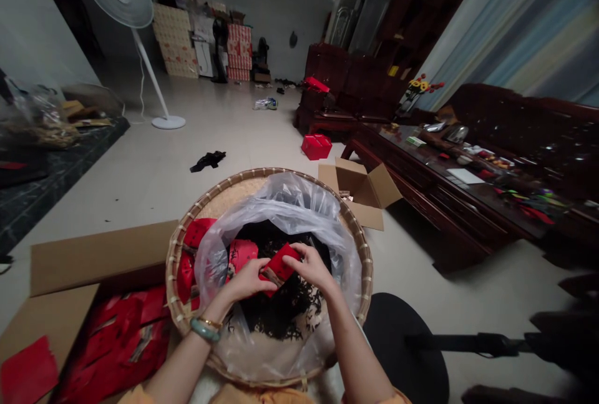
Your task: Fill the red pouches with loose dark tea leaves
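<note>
Both my hands hold one small red pouch (pixel 282 263) over a clear plastic bag (pixel 281 210) filled with dark loose tea leaves (pixel 281 313). My left hand (pixel 248 280) grips the pouch's lower left side, a green bangle on its wrist. On the pouch's right edge, the fingers of my right hand (pixel 314 266) are pinched closed. The bag rests in a round woven bamboo tray (pixel 224 195) on my lap. Several more red pouches (pixel 196 235) lie in the tray to the left of the bag.
A cardboard box (pixel 84 260) at lower left holds several red pouches. A smaller open carton (pixel 362 188) stands beyond the tray. To the right are a dark wooden table (pixel 449 185) with clutter and a black stool (pixel 402 341). A standing fan (pixel 126 4) is on the far floor.
</note>
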Demonstrator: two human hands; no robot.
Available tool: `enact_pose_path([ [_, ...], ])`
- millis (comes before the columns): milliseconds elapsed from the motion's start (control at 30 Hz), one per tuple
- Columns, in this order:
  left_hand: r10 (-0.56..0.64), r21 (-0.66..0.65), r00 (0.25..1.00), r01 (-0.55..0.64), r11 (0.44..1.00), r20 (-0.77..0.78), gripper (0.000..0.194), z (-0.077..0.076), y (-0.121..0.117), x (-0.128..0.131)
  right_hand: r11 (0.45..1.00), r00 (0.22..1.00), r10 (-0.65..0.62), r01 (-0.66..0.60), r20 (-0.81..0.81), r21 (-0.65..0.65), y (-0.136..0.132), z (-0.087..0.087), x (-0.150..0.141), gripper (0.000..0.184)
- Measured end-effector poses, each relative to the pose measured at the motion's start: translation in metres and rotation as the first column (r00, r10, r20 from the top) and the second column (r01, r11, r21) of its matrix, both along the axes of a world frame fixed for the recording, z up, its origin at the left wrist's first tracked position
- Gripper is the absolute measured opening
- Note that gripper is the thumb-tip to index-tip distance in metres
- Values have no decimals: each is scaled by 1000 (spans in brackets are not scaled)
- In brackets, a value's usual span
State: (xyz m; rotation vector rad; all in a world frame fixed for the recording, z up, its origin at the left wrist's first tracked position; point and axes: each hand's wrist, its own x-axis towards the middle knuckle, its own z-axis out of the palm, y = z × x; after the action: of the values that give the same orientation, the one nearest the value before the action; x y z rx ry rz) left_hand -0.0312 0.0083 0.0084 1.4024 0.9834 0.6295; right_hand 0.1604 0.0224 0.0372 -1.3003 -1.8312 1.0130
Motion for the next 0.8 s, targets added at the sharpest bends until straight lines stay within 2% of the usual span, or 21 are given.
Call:
enact_pose_path([
  [167,-38,60,998,42,997,-53,30,-1,3,1,981,989,142,-135,43,-142,3,4,3,35],
  [300,-28,46,999,30,998,-44,27,-6,2,2,972,984,173,-163,46,-170,3,0,2,36],
  [400,-6,25,1000,6,1000,8,24,-12,1,3,989,993,112,-108,35,-102,2,-2,1,31],
  [467,1,-11,999,-1,1000,51,22,-13,1,3,1000,1000,-11,11,25,-11,2,-2,2,24],
  [567,33,-49,996,-29,998,87,21,-9,1,5,982,987,-160,158,8,106,2,-1,5,14],
  [667,45,-83,992,-35,996,116,24,-2,1,9,991,992,-116,111,58,78,2,0,7,16],
  [800,89,-151,986,-67,986,144,39,-1,-1,17,1000,992,-9,8,128,1,1,0,4,24],
])
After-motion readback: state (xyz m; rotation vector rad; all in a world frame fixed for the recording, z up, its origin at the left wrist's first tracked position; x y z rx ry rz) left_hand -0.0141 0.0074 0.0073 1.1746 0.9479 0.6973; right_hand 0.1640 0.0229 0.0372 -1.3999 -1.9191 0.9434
